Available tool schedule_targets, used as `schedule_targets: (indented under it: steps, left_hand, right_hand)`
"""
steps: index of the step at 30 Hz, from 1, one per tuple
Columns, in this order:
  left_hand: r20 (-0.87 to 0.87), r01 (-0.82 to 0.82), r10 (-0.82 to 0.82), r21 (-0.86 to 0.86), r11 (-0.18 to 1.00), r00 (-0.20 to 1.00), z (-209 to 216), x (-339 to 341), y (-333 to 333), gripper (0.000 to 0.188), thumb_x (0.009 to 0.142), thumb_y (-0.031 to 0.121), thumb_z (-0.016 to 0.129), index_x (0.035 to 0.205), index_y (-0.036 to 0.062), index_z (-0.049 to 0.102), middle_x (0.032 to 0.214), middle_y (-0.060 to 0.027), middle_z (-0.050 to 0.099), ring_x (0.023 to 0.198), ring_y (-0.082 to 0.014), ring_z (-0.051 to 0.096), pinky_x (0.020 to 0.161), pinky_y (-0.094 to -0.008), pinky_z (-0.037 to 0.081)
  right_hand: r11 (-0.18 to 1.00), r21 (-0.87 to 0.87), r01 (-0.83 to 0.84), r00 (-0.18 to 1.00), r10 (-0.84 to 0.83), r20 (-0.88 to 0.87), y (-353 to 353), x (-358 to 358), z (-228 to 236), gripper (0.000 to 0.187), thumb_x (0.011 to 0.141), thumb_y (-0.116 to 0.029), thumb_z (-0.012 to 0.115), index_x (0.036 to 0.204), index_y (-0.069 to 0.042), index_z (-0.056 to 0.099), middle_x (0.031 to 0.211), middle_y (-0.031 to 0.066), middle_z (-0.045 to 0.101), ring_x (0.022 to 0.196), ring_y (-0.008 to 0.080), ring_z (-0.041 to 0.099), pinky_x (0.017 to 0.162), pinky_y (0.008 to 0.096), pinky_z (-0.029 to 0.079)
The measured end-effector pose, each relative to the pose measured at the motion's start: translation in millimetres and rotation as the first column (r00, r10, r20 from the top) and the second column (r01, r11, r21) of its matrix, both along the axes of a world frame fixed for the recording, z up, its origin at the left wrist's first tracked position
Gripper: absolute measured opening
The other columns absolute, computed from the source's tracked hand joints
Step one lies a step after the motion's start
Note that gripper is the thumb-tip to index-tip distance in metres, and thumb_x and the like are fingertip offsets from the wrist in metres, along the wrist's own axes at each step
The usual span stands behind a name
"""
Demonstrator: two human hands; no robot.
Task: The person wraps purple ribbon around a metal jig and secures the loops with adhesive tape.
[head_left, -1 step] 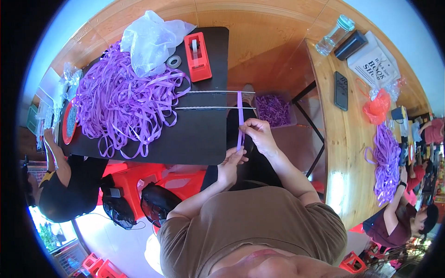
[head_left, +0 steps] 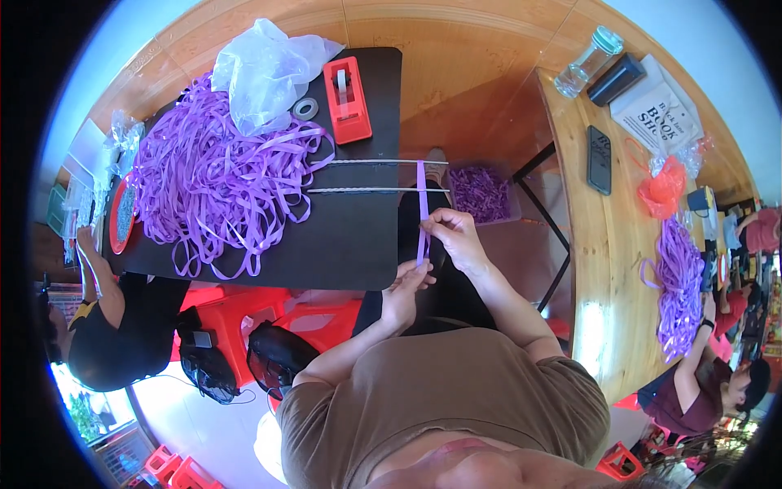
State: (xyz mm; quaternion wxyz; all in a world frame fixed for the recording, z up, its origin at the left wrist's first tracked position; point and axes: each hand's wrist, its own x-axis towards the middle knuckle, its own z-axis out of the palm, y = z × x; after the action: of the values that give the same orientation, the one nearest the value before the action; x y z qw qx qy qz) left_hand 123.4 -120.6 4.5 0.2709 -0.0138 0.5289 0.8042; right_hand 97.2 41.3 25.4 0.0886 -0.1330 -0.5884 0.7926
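A narrow purple ribbon point(head_left: 423, 204) runs from two thin metal rods toward my body, looped over or lying across their ends. The rods, a far rod point(head_left: 375, 162) and a near rod point(head_left: 366, 191), stick out past the right edge of the black table point(head_left: 342, 253). My left hand point(head_left: 403, 292) pinches the ribbon's near end. Just above it, my right hand point(head_left: 458, 239) grips the same strip between thumb and fingers. On the table lies a big tangled heap of purple ribbon point(head_left: 220, 179).
A red tape dispenser point(head_left: 349, 122), a tape roll point(head_left: 305, 108) and a clear plastic bag point(head_left: 261, 77) sit by the heap. Below the rods' ends stands a bin point(head_left: 515, 213) of purple pieces. The wooden table point(head_left: 582, 244) at right holds a phone point(head_left: 599, 159). Other people sit left and right.
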Motion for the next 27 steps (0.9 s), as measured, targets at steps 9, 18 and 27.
schedule_targets:
  steps: [9, 18, 27]
  left_hand:
    - [0.224, 0.118, -0.163, 0.199, 0.973, 0.961, 7.0, -0.5, -12.7, 0.024, 0.094, 0.019, 0.052, 0.106, 0.0013, 0.062, 0.095, -0.0079, 0.066, 0.076, -0.0152, 0.061, 0.069, -0.0246, 0.044]
    - [0.428, 0.128, -0.316, 0.413, 0.902, 0.847, 14.6, -10.4, -17.6, 0.023, 0.093, 0.025, 0.053, 0.1, 0.0049, 0.06, 0.089, -0.0063, 0.06, 0.083, -0.0185, 0.056, 0.076, -0.0299, 0.043]
    - [0.47, 0.115, -0.421, 0.55, 0.827, 0.776, 21.9, -11.1, -17.8, 0.02, 0.09, 0.023, 0.057, 0.1, 0.0061, 0.063, 0.085, -0.0057, 0.056, 0.081, -0.0187, 0.052, 0.074, -0.0297, 0.041]
  right_hand:
    - [0.991, -0.131, -0.038, 0.999, 0.04, 0.013, -4.2, 7.2, 12.6, 0.007, 0.085, -0.006, 0.063, 0.081, -0.001, 0.066, 0.076, 0.0003, 0.063, 0.071, 0.007, 0.058, 0.067, 0.0196, 0.044]
    - [0.948, -0.27, -0.168, 0.974, 0.202, 0.104, -4.3, 28.1, -0.8, 0.009, 0.088, -0.006, 0.058, 0.093, -0.002, 0.064, 0.087, 0.0065, 0.066, 0.077, 0.0114, 0.061, 0.072, 0.0235, 0.048]
    - [0.946, -0.301, -0.119, 0.986, 0.148, 0.075, -17.6, 32.8, 0.0, 0.002, 0.085, -0.001, 0.06, 0.084, -0.001, 0.059, 0.077, 0.0058, 0.063, 0.067, 0.0104, 0.06, 0.063, 0.0211, 0.048]
